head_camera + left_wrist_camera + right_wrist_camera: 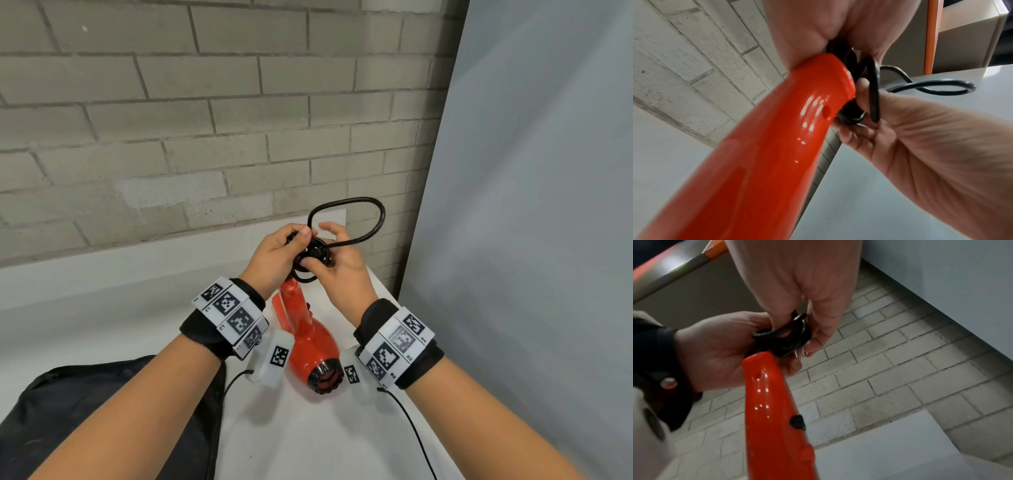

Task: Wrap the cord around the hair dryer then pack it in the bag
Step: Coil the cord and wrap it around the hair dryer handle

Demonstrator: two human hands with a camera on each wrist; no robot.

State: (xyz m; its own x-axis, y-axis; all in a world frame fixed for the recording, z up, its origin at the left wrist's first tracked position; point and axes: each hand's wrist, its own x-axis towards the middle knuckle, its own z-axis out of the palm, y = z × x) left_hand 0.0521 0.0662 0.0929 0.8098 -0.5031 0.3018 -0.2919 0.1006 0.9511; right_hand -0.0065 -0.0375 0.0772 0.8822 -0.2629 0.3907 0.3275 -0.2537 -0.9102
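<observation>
The red hair dryer (310,339) lies between my wrists with its black nozzle toward me, and its handle (777,146) rises to my hands. The black cord (375,219) is bunched in coils at the handle's end (785,339), and one loose loop sticks up beyond it. My left hand (298,246) grips the coils against the handle end. My right hand (320,248) pinches the cord bundle from the other side, where the plug's metal prongs (799,353) poke out. The black bag (102,411) lies flat at the lower left.
The white table (325,438) runs to a grey brick wall (205,137) at the back. A pale panel (531,240) stands along the right. Thin black sensor cables (414,431) hang from both wristbands over the table.
</observation>
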